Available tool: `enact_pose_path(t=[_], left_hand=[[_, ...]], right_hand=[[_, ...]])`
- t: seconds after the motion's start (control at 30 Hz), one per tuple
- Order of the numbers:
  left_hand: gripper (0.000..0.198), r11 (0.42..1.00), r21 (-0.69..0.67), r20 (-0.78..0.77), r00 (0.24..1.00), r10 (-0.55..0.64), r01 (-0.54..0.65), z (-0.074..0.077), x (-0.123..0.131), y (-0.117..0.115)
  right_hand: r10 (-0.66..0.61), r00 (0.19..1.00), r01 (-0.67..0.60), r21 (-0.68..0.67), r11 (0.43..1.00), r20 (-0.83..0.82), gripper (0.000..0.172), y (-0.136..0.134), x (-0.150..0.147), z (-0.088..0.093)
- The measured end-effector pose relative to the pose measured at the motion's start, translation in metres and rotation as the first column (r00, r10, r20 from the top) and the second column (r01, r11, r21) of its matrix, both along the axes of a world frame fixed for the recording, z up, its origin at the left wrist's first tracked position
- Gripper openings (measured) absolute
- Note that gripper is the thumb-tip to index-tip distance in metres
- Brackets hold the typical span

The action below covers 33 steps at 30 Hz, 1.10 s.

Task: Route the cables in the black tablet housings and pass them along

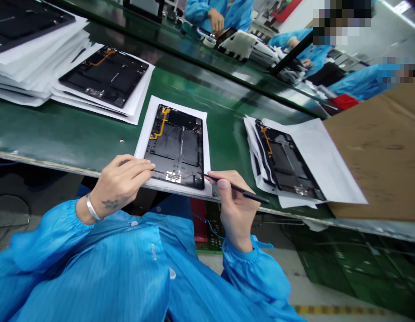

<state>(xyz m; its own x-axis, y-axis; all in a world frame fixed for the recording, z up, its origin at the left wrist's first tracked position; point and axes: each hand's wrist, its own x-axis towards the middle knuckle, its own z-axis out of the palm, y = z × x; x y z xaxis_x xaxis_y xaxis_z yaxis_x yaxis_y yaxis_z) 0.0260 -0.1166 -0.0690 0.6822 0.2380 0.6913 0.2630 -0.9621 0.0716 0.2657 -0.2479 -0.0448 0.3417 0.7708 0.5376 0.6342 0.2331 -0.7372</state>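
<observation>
A black tablet back panel (178, 145) with an orange flex cable lies on a white sheet (148, 123) at the near edge of the green belt. My left hand (120, 183) rests at the panel's lower left corner, fingers pressed together in a pinch against its edge; what they hold is too small to make out. My right hand (236, 201) is closed round a thin black stylus-like tool (241, 190), whose tip touches the panel's lower right corner.
Another panel on white sheets (287, 163) lies to the right, beside a brown cardboard box (378, 152). A third panel on a paper stack (105, 76) sits at the back left, next to taller stacks (29, 53). Other workers in blue sit across the belt.
</observation>
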Motion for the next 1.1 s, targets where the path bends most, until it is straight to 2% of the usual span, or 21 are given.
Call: enact_pose_path(t=[0.13,0.27,0.4,0.5,0.57,0.7,0.8,0.97,1.1], left_hand=[[0.025,0.998,-0.013,-0.003,0.999,0.053,-0.053,0.004,0.007,-0.006],[0.031,0.997,-0.079,-0.052,0.999,0.012,-0.016,0.005,0.035,-0.018],[0.033,0.996,-0.086,-0.101,0.995,0.024,-0.033,0.002,0.059,-0.026],[0.029,0.997,-0.061,-0.055,0.998,0.039,-0.042,-0.002,0.062,-0.026],[0.027,0.999,-0.047,-0.027,0.999,0.027,-0.029,-0.005,0.06,-0.026],[0.027,0.999,-0.033,-0.066,0.998,-0.009,0.007,-0.008,0.054,-0.024],[0.027,1.0,-0.01,-0.1,0.995,-0.018,0.017,-0.008,0.052,-0.023],[0.029,0.998,0.052,-0.114,0.993,-0.022,0.028,-0.007,0.051,-0.023],[0.032,0.988,0.148,-0.174,0.985,-0.013,0.04,-0.002,0.052,-0.024]], right_hand=[[0.007,0.998,-0.007,-0.013,1.0,0.063,0.018,-0.009,0.003,-0.007],[0.039,0.967,-0.035,-0.022,0.999,0.251,0.025,-0.009,0.001,-0.014],[0.051,0.879,-0.051,-0.013,0.999,0.474,0.036,-0.006,-0.003,-0.023],[0.023,0.789,-0.05,0.028,0.998,0.614,0.042,-0.003,-0.008,-0.032],[-0.029,0.759,-0.015,0.061,0.998,0.65,0.046,-0.003,-0.01,-0.039],[-0.18,0.769,0.112,0.147,0.983,0.613,0.051,-0.006,-0.008,-0.05],[-0.226,0.778,0.157,0.168,0.973,0.586,0.052,-0.012,-0.006,-0.054],[-0.166,0.833,0.129,0.107,0.986,0.528,0.047,-0.015,-0.003,-0.043],[-0.077,0.929,0.077,0.013,0.997,0.362,0.03,-0.012,0.006,-0.025]])
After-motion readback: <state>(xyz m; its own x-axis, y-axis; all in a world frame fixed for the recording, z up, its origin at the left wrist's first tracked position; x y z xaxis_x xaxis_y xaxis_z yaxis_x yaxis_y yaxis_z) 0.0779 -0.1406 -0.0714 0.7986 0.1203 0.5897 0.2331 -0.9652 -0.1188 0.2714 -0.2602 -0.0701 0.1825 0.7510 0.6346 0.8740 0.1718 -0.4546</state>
